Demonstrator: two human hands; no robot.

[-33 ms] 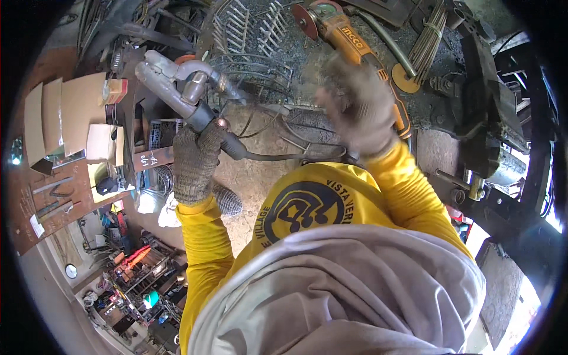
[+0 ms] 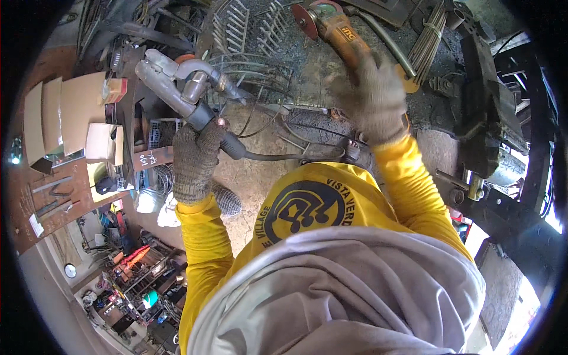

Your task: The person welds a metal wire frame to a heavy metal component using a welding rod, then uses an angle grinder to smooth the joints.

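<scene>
My left hand (image 2: 195,157), in a grey-brown knit glove, is closed round the black handle of a welding electrode holder (image 2: 165,86). Its grey metal jaws point up and left, and a dark cable (image 2: 278,157) runs from the handle toward my body. My right hand (image 2: 376,106), gloved alike and blurred by motion, hovers over an orange angle grinder (image 2: 343,36) with its fingers stretched out. Nothing shows in that hand, and it hides the grinder's middle. Whether it touches the grinder I cannot tell. The grinder's reddish disc (image 2: 305,21) faces left.
Comb-like metal pieces (image 2: 236,29) and bent rods lie on the dark workbench (image 2: 316,65). At the far right are a bundle of thin rods (image 2: 431,44) and a heavy dark metal frame (image 2: 482,83). Cardboard boxes (image 2: 80,112) stand at left; cluttered shelves (image 2: 142,278) lie lower left.
My right hand has shifted slightly right and up over the grinder, with its blur lessened. My left hand and the electrode holder stay in place.
</scene>
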